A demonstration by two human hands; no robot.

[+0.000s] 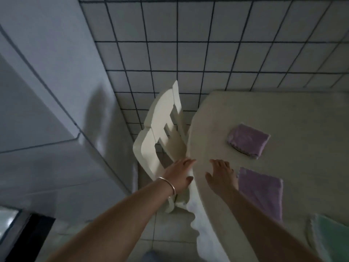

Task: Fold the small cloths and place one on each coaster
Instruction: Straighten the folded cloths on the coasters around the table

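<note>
A folded purple cloth (pixel 247 141) lies on the white table (pixel 294 112) toward its far side. A second purple cloth (pixel 261 190) lies flatter, just right of my right wrist. A pale green cloth (pixel 328 237) shows at the lower right edge. No coaster can be made out; the frame is blurred. My left hand (pixel 178 176), with a metal bangle on the wrist, hovers at the table's left edge beside the chair, fingers apart and holding nothing. My right hand (pixel 221 176) is spread above the tabletop, empty, next to the nearer purple cloth.
A white plastic chair (pixel 162 133) stands tight against the table's left side. A tiled wall (pixel 188 44) rises behind, and a grey panel (pixel 47 91) fills the left. A dark object (pixel 28 233) sits at the bottom left.
</note>
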